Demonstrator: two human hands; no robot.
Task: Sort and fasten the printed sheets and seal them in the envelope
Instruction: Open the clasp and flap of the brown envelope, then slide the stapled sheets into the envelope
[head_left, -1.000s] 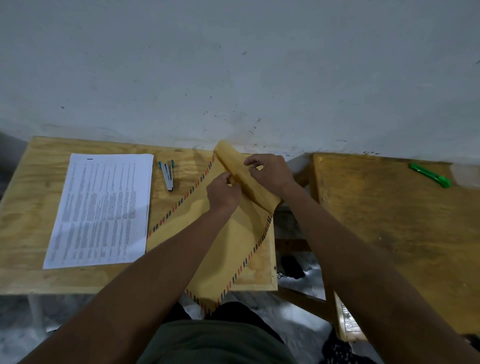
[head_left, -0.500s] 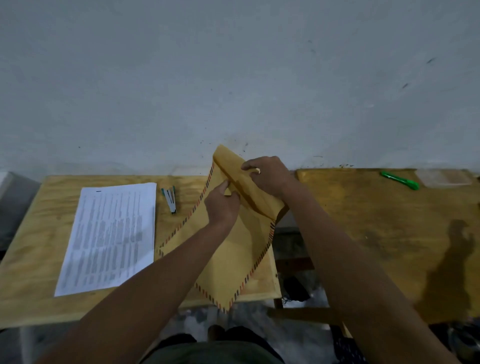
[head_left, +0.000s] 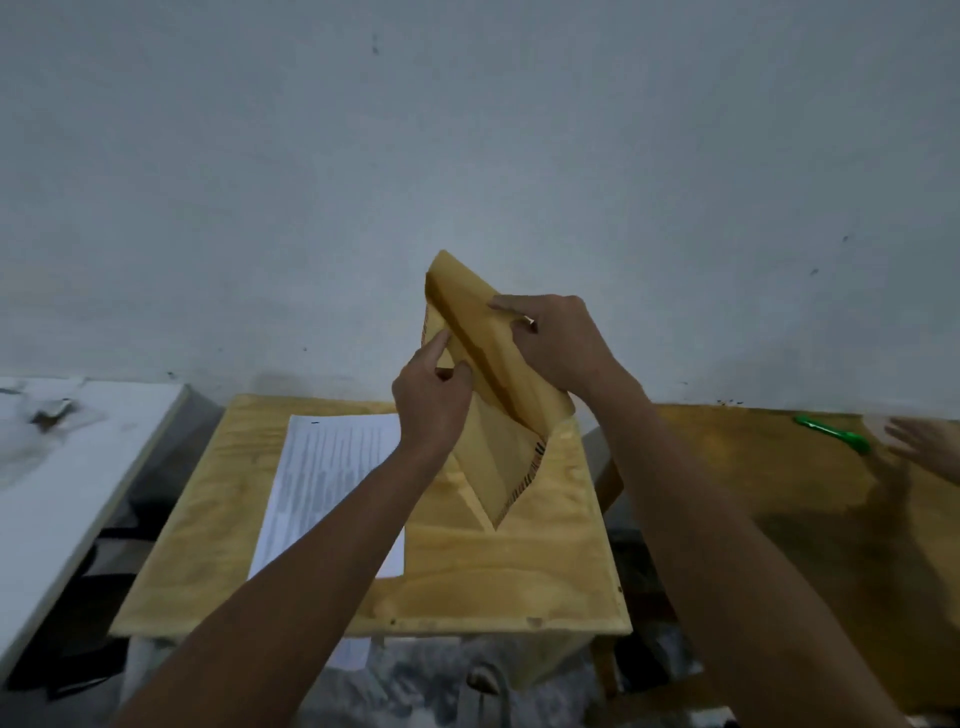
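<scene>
A yellow-brown envelope (head_left: 498, 441) with a striped border is held up above the small wooden table (head_left: 519, 571), its lower corner pointing down. My left hand (head_left: 431, 400) pinches the front edge of the envelope's mouth. My right hand (head_left: 556, 343) grips the raised flap near the top. The printed sheets (head_left: 322, 478) lie flat on the table to the left, partly hidden by my left forearm. The stapler is hidden from view.
A second wooden table (head_left: 779, 493) stands to the right with a green pen (head_left: 831, 434) on it and another person's hand (head_left: 924, 447) at the frame's edge. A white surface (head_left: 62, 467) is on the far left. A pale wall rises behind.
Both hands lifted the envelope off the table and higher. The view shifted up, and another person's hand has come in at the right edge.
</scene>
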